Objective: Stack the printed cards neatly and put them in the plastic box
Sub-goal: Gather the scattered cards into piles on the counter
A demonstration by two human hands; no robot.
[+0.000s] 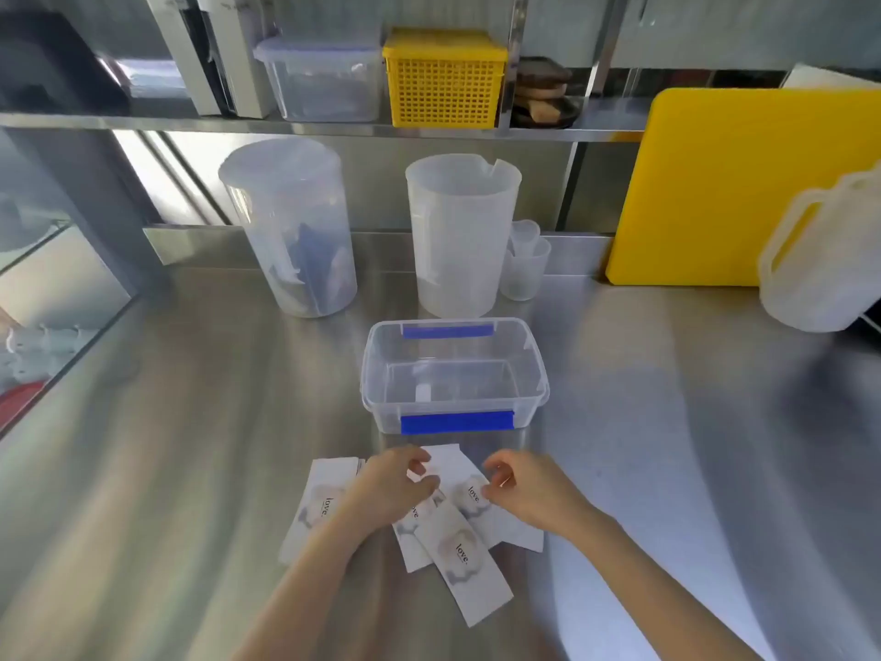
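Observation:
Several long white printed cards [465, 560] marked "love." lie fanned and overlapping on the steel counter, just in front of me. Behind them stands a clear plastic box [536, 374] with blue clips, lidless and with no cards inside. My left hand [391, 484] rests over the middle of the spread, fingers curled down onto the cards. My right hand [529, 491] hovers at the right side of the spread, its fingertips touching the upper card. Neither hand has lifted a card. A separate small pile of cards [317, 503] lies to the left, partly hidden by my left forearm.
Two tall translucent jugs [291, 231] [460, 236] and small cups [524, 264] stand behind the box. A yellow cutting board [724, 183] leans at the back right beside a white canister [820, 269]. A shelf above carries a yellow basket [445, 78] and a lidded tub [324, 78].

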